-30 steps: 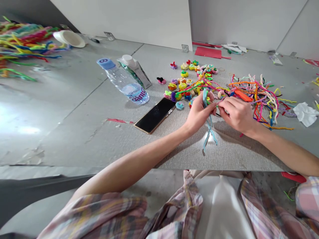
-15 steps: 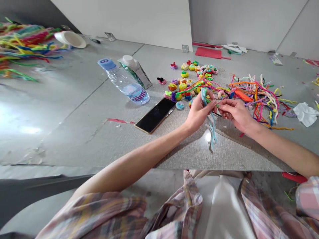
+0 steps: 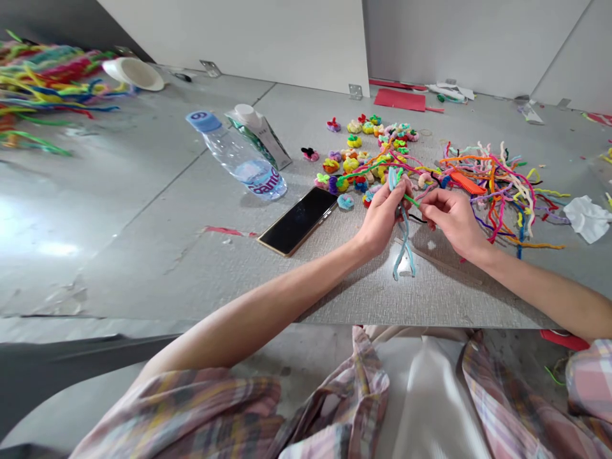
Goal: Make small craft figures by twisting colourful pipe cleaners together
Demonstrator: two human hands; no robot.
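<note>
My left hand [image 3: 384, 213] is closed on light blue pipe cleaners [image 3: 405, 245], whose loops stick up above the thumb and whose two loose ends hang below. A green pipe cleaner [image 3: 411, 201] runs from the left fingers to my right hand [image 3: 449, 217], which pinches its end. Just beyond the hands lies a cluster of small twisted pipe-cleaner pieces [image 3: 350, 165] in many colours. To the right spreads a tangled pile of loose pipe cleaners [image 3: 514, 185], with an orange comb [image 3: 467, 183] on its near left side.
A phone [image 3: 299, 221] lies left of my hands, behind it a clear water bottle [image 3: 239, 159] and a carton [image 3: 261, 137]. More pipe cleaners [image 3: 52, 89] and a white bowl [image 3: 136, 73] are far left. Crumpled tissue [image 3: 588, 218] sits at right. Panels rise along the back.
My right hand has drawn slightly away from the left, and more of the green pipe cleaner shows between them. The hanging light blue ends have swung left and spread apart.
</note>
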